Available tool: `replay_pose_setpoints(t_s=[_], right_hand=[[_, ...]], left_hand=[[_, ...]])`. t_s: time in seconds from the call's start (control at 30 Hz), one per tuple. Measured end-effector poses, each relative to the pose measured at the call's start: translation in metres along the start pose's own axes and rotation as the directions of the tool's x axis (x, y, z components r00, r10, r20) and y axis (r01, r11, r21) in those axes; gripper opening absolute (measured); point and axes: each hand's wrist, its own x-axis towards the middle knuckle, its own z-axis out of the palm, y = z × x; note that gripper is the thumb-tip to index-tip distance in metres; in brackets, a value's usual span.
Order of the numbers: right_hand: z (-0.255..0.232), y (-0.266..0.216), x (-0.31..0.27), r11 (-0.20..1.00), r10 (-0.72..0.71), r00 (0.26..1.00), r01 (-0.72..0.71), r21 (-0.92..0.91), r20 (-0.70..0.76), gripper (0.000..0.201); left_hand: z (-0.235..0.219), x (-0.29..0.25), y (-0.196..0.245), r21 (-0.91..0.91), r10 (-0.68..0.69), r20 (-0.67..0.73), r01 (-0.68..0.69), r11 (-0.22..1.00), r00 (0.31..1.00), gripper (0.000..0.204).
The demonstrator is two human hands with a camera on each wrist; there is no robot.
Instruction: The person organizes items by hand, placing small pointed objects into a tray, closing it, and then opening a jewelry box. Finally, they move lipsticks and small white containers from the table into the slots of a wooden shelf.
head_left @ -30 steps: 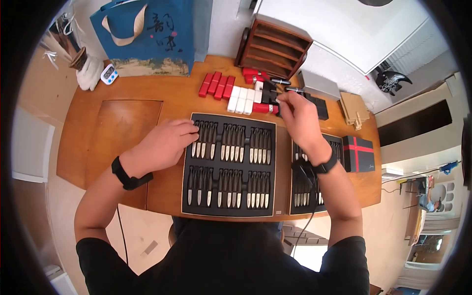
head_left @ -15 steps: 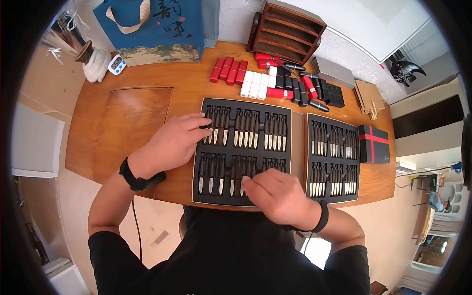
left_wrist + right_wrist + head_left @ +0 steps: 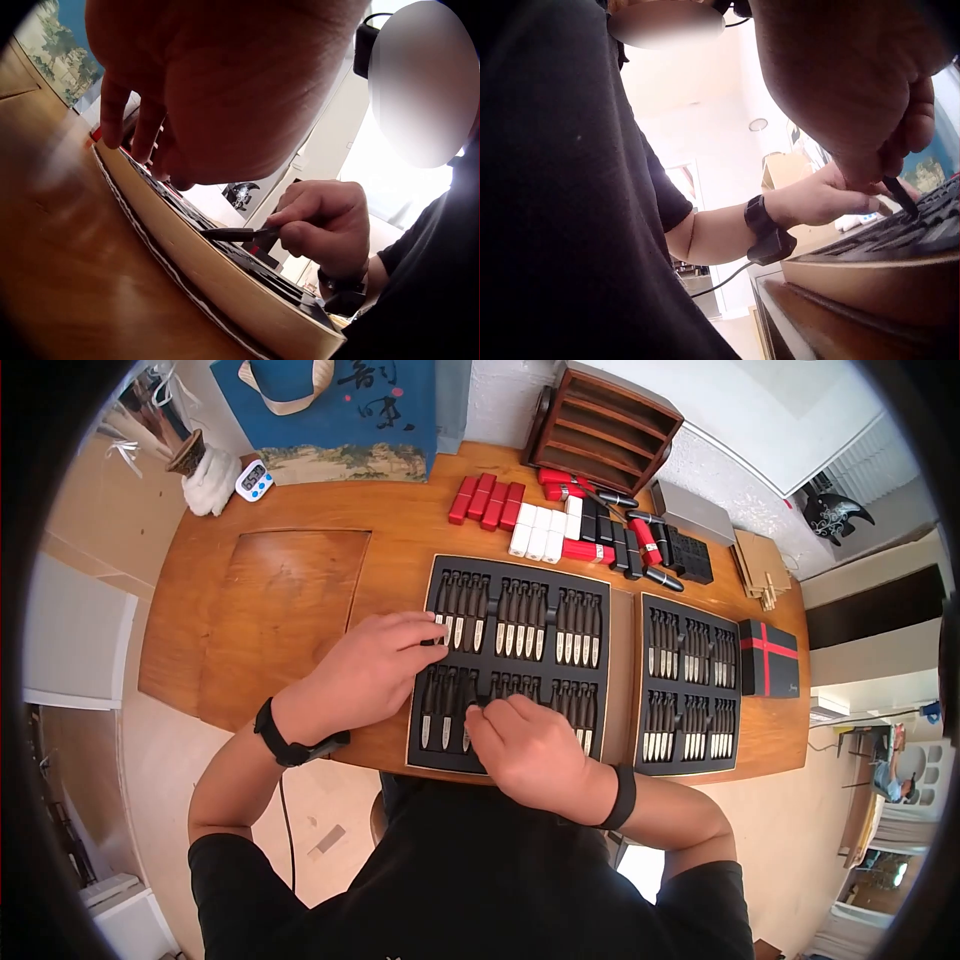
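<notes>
In the head view, the right hand (image 3: pixel 530 750) is over the lower row of the left black tray (image 3: pixel 487 672). Its thumb and fingers pinch a slender dark stick (image 3: pixel 229 235), which slants down to the tray in the left wrist view. Silver-tipped dark sticks (image 3: pixel 507 635) lie in groups in the tray's compartments. My left hand (image 3: pixel 365 670) rests its fingertips on the tray's upper left part, by the leftmost group, with fingers relaxed. The right wrist view shows the held stick (image 3: pixel 901 196) close to the left hand (image 3: pixel 821 201).
A second filled tray (image 3: pixel 688 675) stands to the right, beside a black box with red ribbon (image 3: pixel 770 672). Behind are red boxes (image 3: pixel 492 505), white boxes (image 3: pixel 538 538) and black cases (image 3: pixel 690 555). A wooden rack (image 3: pixel 605 432), blue bag (image 3: pixel 340 410) and timer (image 3: pixel 254 480) stand farther back.
My right hand has come from the small boxes at the back to the left tray's lower row, then shifted slightly left. The left hand stays at the tray's left side. The head view has shifted.
</notes>
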Motion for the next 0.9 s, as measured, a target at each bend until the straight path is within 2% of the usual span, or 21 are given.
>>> replay_pose_setpoints(t_s=[0.1, 0.17, 0.2, 0.3, 0.43, 0.63, 0.67, 0.7, 0.77, 0.83, 0.87, 0.9], right_hand=[[0.010, -0.006, 0.001, 1.000, 0.000, 0.998, -0.001, 0.019, 0.057, 0.023], [0.019, -0.010, -0.002, 1.000, 0.005, 0.997, -0.006, 0.018, 0.079, 0.023], [0.025, -0.010, -0.006, 0.999, 0.007, 0.995, -0.011, 0.039, 0.104, 0.024], [0.026, -0.013, -0.009, 0.993, 0.017, 0.988, -0.035, 0.114, 0.154, 0.031], [0.012, -0.015, -0.014, 0.982, -0.006, 0.965, -0.043, 0.181, 0.261, 0.045], [0.009, -0.011, -0.014, 0.986, -0.098, 0.937, 0.045, 0.163, 0.335, 0.048], [0.007, -0.007, -0.013, 0.975, -0.102, 0.932, 0.023, 0.223, 0.348, 0.040], [0.003, 0.001, -0.011, 0.979, -0.089, 0.932, 0.016, 0.204, 0.351, 0.040], [-0.008, 0.026, 0.002, 0.959, -0.057, 0.950, -0.032, 0.280, 0.306, 0.030], [-0.028, 0.058, 0.013, 0.983, 0.030, 0.981, -0.063, 0.172, 0.192, 0.018], [-0.037, 0.080, 0.018, 0.997, 0.063, 0.986, -0.070, 0.039, 0.153, 0.013], [-0.042, 0.101, 0.022, 0.978, 0.206, 0.974, -0.202, -0.056, 0.096, 0.007]], left_hand=[[0.001, 0.000, 0.009, -0.031, 0.043, 0.033, -0.042, 0.999, 0.999, 0.037], [0.003, -0.002, 0.015, -0.099, 0.097, 0.148, -0.082, 0.992, 0.984, 0.047], [0.001, -0.002, 0.017, -0.086, 0.139, 0.166, -0.126, 0.988, 0.976, 0.041], [0.004, -0.004, 0.017, -0.032, 0.181, 0.206, -0.179, 0.983, 0.962, 0.039], [0.002, -0.005, 0.017, -0.006, 0.191, 0.214, -0.194, 0.981, 0.958, 0.038], [0.004, 0.000, 0.017, -0.008, 0.210, 0.229, -0.214, 0.977, 0.950, 0.039], [0.003, -0.001, 0.017, 0.000, 0.199, 0.240, -0.205, 0.979, 0.950, 0.039], [0.002, -0.001, 0.017, 0.008, 0.185, 0.252, -0.194, 0.981, 0.950, 0.039], [0.001, 0.001, 0.017, -0.003, 0.190, 0.245, -0.195, 0.981, 0.951, 0.039], [0.001, 0.001, 0.017, 0.004, 0.173, 0.252, -0.179, 0.984, 0.952, 0.039], [0.002, 0.000, 0.017, -0.016, 0.170, 0.233, -0.171, 0.985, 0.957, 0.038], [0.002, 0.000, 0.017, -0.014, 0.175, 0.228, -0.176, 0.984, 0.958, 0.038]])
